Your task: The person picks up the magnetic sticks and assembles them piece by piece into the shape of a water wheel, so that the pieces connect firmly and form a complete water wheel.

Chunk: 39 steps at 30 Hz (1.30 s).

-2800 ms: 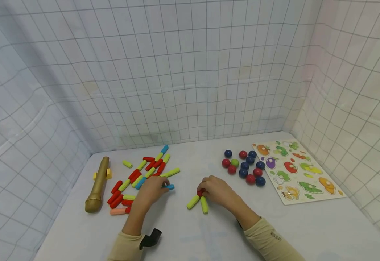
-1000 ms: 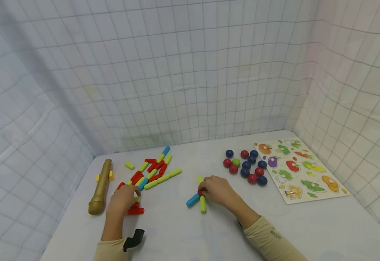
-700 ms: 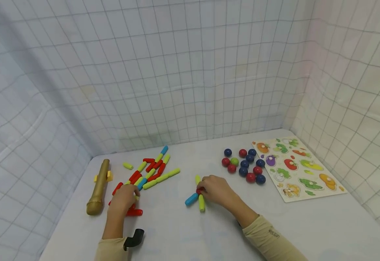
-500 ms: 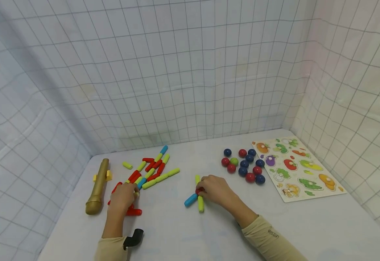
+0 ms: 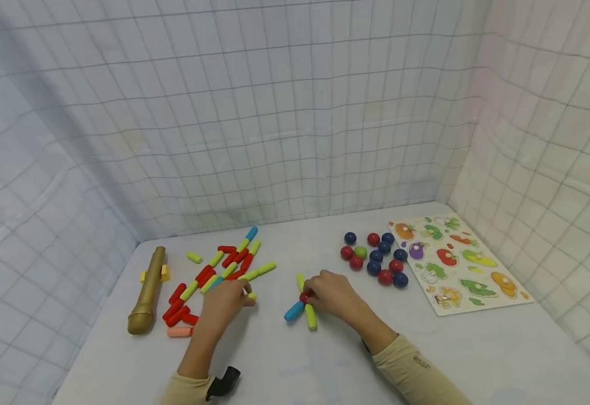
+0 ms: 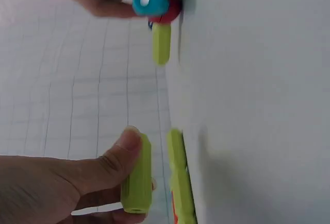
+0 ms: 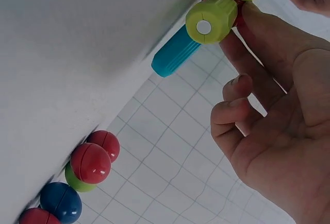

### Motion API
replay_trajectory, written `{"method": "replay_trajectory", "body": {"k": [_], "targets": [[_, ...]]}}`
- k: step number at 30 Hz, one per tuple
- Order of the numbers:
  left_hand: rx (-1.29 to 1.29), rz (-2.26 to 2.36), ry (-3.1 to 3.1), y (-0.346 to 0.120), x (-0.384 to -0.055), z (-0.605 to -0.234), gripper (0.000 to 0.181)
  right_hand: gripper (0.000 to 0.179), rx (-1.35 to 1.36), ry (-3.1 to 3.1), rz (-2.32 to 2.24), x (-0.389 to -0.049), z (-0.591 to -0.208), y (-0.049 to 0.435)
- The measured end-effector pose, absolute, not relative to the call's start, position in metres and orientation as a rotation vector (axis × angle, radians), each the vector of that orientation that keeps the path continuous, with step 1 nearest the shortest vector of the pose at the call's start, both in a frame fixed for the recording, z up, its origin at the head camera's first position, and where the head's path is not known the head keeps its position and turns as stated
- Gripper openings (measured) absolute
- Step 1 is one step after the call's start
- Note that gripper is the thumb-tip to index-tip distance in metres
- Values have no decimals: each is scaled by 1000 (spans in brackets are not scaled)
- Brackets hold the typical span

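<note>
My left hand [image 5: 224, 304] pinches a lime-green magnetic stick [image 6: 137, 180] between thumb and fingers, raised off the table in the left wrist view. Right of it, my right hand [image 5: 334, 295] grips a red ball [image 5: 304, 297] between thumb and fingertips. Joined to that ball are a blue stick [image 5: 294, 311] and two lime sticks, one pointing toward me [image 5: 311, 318] and the other away [image 5: 300, 280]. The right wrist view has a blue stick [image 7: 175, 52] under the ball, with a sliver of blue behind a lime stick. The fingers partly cover the ball.
Many loose red, lime and blue sticks [image 5: 205, 275] lie on the left, with a salmon one [image 5: 179, 332]. Farther left is a gold club-shaped object [image 5: 148, 295] on yellow blocks. Several coloured balls [image 5: 374, 268] and a vegetable puzzle board [image 5: 457, 264] sit on the right. Grid-patterned cloth walls surround the table.
A blue stick from my left hand has joined the red ball. My left hand then went to the pile and has come back rightward with a lime stick. The right hand keeps its grip.
</note>
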<state>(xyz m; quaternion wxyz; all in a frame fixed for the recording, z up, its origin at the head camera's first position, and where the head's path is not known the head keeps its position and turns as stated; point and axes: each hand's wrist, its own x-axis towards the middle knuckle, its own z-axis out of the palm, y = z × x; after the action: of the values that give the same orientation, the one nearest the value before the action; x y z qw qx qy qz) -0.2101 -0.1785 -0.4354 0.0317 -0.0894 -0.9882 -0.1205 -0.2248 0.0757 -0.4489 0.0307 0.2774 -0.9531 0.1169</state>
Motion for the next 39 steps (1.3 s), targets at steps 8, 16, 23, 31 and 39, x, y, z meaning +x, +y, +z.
{"method": "replay_trajectory", "body": {"k": [8, 16, 23, 31, 39], "targets": [[-518, -288, -2935, -122, -223, -443, 18, 15, 882, -2903, 345, -228, -447, 76], [-626, -127, -2914, -94, -230, -452, 20, 15, 896, -2863, 313, -227, -452, 81], [-603, -177, -2956, -89, -227, -454, 21, 14, 888, -2837, 311, -223, -455, 81], [-592, -594, -2908, -82, -220, -454, 34, 18, 889, -2785, 285, -222, -457, 78], [-523, -831, -2842, -75, -216, -461, 34, 18, 856, -2855, 363, -226, -448, 85]]}}
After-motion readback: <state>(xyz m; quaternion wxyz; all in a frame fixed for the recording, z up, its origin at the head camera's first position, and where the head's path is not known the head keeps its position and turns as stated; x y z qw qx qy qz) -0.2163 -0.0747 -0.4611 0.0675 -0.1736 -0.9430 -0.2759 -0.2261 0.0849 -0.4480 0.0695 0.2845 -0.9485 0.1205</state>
